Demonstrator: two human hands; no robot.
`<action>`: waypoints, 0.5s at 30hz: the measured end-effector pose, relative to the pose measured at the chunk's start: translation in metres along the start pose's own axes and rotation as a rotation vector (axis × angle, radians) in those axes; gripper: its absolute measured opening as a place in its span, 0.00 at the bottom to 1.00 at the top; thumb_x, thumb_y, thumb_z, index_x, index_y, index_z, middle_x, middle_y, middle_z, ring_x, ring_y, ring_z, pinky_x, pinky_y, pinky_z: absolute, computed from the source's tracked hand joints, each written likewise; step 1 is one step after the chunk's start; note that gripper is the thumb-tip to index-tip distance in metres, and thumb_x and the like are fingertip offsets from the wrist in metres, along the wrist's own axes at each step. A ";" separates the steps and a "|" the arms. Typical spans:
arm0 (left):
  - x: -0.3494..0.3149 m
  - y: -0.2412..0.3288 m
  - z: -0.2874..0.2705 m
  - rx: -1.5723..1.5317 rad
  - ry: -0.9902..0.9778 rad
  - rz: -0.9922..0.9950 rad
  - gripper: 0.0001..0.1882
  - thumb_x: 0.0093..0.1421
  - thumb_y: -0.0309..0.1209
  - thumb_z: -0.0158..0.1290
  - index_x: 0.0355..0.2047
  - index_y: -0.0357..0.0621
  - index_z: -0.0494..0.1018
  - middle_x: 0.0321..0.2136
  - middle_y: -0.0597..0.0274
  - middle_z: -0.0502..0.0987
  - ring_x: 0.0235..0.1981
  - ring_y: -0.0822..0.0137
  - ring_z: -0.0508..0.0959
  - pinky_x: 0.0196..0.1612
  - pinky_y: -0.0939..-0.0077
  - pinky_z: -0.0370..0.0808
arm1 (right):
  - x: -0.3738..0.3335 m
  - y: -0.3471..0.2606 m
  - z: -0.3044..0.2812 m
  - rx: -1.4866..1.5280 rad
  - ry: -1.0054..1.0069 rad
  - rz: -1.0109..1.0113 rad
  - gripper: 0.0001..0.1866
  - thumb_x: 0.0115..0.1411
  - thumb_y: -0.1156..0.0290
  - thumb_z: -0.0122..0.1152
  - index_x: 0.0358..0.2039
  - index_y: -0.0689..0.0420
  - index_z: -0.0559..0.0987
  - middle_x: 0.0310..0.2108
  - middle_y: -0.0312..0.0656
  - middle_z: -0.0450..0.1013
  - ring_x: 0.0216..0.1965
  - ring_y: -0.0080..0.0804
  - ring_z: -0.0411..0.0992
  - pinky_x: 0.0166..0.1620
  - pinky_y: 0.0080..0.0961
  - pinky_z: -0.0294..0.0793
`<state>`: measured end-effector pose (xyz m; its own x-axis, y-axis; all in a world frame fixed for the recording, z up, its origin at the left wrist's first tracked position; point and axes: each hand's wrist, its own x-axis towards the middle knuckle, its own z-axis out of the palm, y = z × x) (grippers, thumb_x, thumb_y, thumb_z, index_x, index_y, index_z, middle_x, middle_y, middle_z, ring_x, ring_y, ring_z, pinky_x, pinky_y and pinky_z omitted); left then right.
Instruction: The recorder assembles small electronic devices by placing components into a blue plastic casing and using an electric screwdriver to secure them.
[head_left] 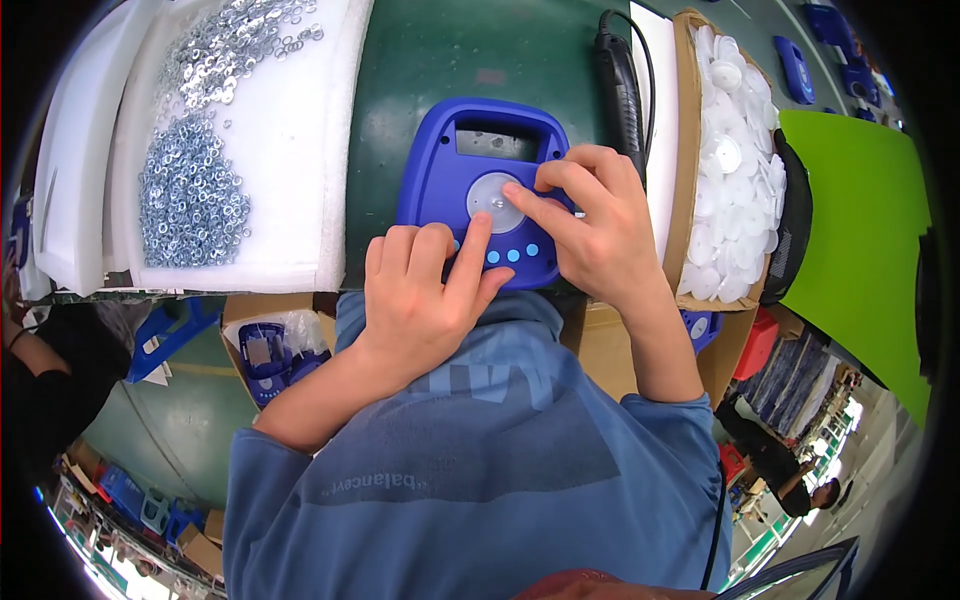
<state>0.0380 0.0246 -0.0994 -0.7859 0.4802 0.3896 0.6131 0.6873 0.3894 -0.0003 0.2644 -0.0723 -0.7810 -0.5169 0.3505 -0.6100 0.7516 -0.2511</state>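
Note:
A blue plastic housing point(425, 190) lies flat on the green table in front of me. Set into its middle is a round translucent white disc point(485, 197), with several light-blue dots below it. My left hand point(425, 285) rests over the housing's lower left, its index fingertip on the disc's lower edge and its thumb apart. From the right, my right hand point(605, 220) reaches over the housing; one outstretched digit touches the disc near its top, while other fingers bend at the housing's right edge. Neither hand grasps anything.
Small metal rings and washers point(190, 190) lie on white foam point(290, 180) at left. A cardboard box point(683, 60) at right holds many white discs point(728, 170). Beside it stands a black corded tool point(622, 95). Lower left, an open carton point(235, 345) contains blue housings.

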 end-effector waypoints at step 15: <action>0.002 0.004 -0.001 0.093 -0.030 0.007 0.25 0.69 0.45 0.62 0.56 0.39 0.85 0.36 0.61 0.71 0.34 0.60 0.71 0.35 0.62 0.64 | 0.002 -0.002 -0.001 -0.038 -0.014 -0.099 0.17 0.53 0.69 0.68 0.43 0.61 0.89 0.45 0.39 0.79 0.53 0.43 0.78 0.53 0.43 0.77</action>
<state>0.0390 0.0274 -0.0962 -0.7845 0.5007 0.3660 0.6097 0.7307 0.3071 -0.0006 0.2618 -0.0698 -0.7193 -0.5946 0.3592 -0.6788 0.7116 -0.1812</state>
